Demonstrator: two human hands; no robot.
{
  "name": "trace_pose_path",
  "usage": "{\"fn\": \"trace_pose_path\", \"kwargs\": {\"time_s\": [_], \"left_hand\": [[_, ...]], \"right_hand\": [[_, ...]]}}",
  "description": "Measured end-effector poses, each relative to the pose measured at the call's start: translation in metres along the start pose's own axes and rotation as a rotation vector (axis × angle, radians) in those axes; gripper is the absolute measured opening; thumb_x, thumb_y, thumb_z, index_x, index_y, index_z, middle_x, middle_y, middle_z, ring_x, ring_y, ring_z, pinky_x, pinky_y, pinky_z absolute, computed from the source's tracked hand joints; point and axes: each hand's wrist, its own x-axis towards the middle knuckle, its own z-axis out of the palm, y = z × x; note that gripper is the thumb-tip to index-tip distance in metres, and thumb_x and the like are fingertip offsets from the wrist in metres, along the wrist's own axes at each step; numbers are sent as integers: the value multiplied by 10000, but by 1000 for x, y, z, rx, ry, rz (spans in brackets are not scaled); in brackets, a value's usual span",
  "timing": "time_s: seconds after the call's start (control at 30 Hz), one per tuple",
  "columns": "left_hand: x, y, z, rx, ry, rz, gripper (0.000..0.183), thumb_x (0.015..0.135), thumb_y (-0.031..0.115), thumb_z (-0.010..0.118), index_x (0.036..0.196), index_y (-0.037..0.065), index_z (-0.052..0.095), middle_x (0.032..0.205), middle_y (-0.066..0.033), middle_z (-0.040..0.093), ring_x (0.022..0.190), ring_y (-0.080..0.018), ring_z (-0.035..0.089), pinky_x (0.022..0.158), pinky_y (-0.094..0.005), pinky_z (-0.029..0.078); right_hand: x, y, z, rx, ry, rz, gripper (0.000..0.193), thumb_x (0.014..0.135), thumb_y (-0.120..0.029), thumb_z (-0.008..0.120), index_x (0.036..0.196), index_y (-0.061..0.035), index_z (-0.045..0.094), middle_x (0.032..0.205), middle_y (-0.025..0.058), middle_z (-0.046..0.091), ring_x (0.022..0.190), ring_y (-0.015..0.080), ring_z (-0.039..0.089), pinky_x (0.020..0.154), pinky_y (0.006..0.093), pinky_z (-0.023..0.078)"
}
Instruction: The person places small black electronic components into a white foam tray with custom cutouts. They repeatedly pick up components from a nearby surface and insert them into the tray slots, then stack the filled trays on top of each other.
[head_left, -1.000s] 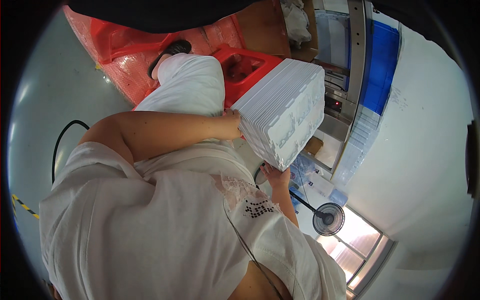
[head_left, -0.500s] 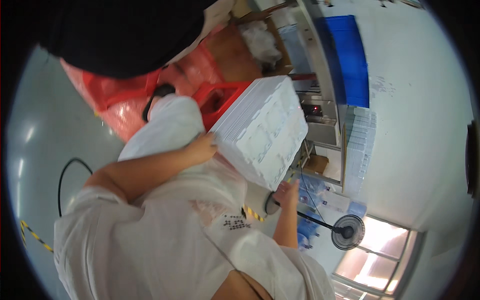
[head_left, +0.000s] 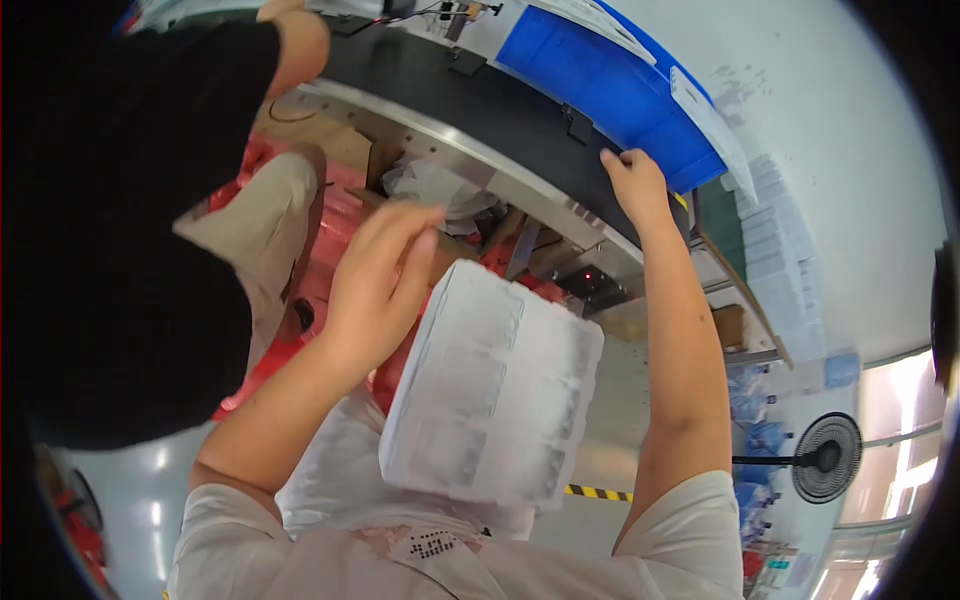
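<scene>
A stack of white moulded plastic trays (head_left: 495, 385) rests in front of my body, low and in the middle. My left hand (head_left: 385, 275) is just beyond the stack's upper left corner, fingers stretched and apart, slightly blurred and holding nothing. My right hand (head_left: 640, 185) reaches over the far right part of a black conveyor belt (head_left: 420, 85), thumb and forefinger apart with nothing seen between them. Nearest to it is a small black part (head_left: 577, 125) on the belt, apart from the fingers. A second small black part (head_left: 466, 62) lies farther left.
Behind the belt stands a blue plastic bin (head_left: 600, 95). A co-worker in black (head_left: 140, 230) fills the left side, close to my left arm. Under the belt are red plastic wrapping and clear bags (head_left: 440, 190). At right stands a black fan (head_left: 826, 457).
Both hands have left the sides of the tray stack and moved up and away, the right one over the belt. My view has swung toward the belt, bringing more of it in.
</scene>
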Motion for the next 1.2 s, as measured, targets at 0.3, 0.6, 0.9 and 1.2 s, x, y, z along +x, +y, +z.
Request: {"fn": "trace_pose_path", "kwargs": {"time_s": [0.3,0.6,0.9,1.2], "left_hand": [[216,-111,146,1201,-111,-237,546,843,531,571,1016,19,647,1140,-159,556,1021,-314,540,819,-465,436],[217,-135,173,622,51,-121,283,815,249,645,945,-2,642,932,-186,639,929,-337,605,802,-408,471],[53,-24,72,-16,-213,-82,317,881,283,618,1094,51,652,884,-59,669,747,-129,550,694,-292,456],[-31,-85,104,441,-687,46,338,886,211,560,1187,60,586,1079,-141,600,1002,-316,562,876,-388,438]], "right_hand": [[72,-13,52,-277,-162,288,482,829,-429,566,1068,-21,665,1110,208,633,1034,366,611,887,422,482],[-7,46,7,904,411,179,129,827,-50,638,901,-12,540,738,72,584,609,142,587,501,245,477],[-203,42,-14,762,-100,240,292,806,-41,607,1091,-85,649,883,19,637,763,125,560,675,271,461],[-239,57,68,147,9,-55,303,817,-76,595,1113,-103,654,1128,136,583,1097,297,540,937,393,429]]}}
